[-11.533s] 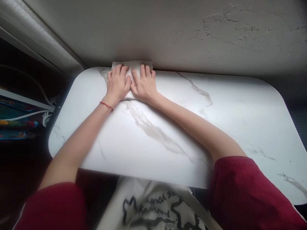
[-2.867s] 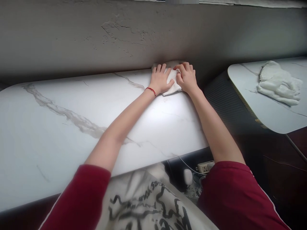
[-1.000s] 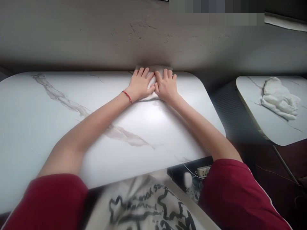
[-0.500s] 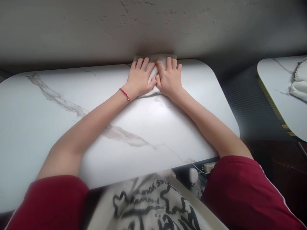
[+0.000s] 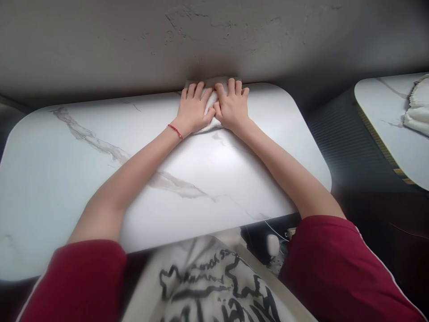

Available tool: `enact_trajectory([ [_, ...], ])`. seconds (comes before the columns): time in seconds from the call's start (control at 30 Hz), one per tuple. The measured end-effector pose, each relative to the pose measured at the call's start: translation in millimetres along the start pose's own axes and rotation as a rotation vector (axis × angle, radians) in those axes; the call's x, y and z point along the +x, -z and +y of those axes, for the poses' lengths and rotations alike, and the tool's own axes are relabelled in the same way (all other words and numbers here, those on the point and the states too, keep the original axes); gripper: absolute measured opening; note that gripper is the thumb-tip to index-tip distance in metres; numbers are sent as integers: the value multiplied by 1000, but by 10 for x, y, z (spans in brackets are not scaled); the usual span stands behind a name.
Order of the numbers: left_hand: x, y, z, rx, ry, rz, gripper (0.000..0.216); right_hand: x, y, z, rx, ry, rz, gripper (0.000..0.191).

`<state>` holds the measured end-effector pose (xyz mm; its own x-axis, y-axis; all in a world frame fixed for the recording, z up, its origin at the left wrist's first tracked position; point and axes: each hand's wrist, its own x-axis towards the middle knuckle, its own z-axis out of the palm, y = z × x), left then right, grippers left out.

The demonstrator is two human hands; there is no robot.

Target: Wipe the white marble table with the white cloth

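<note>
A folded white cloth (image 5: 210,124) lies at the far edge of a white marble-patterned table (image 5: 187,214), against the grey wall. My left hand (image 5: 193,108) rests flat on its left part, fingers spread and a red cord bracelet at the wrist. On the right part of the cloth lies my right hand (image 5: 233,107), its fingers apart and pointing towards the wall. The two thumbs almost meet over the middle. Most of the cloth is hidden under both hands, and its far edge shows past the fingertips, up by the wall.
The grey wall (image 5: 100,49) has chipped marks. To the right, past a gap, a second marble-patterned table (image 5: 382,107) bears a white ruffled item (image 5: 418,105). Below the near edge, a small white object (image 5: 273,245) and a thin white cable are partly visible.
The view has shifted slightly, showing more of the table's left end. Both hands remain flat on the cloth, with little or no movement against the table.
</note>
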<state>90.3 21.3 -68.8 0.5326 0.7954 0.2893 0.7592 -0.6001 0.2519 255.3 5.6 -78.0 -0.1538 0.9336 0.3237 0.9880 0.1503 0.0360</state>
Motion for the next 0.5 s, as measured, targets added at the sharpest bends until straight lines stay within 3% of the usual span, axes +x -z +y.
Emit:
enact_trajectory([
  [0.2,-23,2,60,27,10,-10,64,-49,-2,-44,-10,-27,12,55],
  [0.5,-348,192,237,142,13,-93,66,-390,279,-276,-15,-31,-65,55],
])
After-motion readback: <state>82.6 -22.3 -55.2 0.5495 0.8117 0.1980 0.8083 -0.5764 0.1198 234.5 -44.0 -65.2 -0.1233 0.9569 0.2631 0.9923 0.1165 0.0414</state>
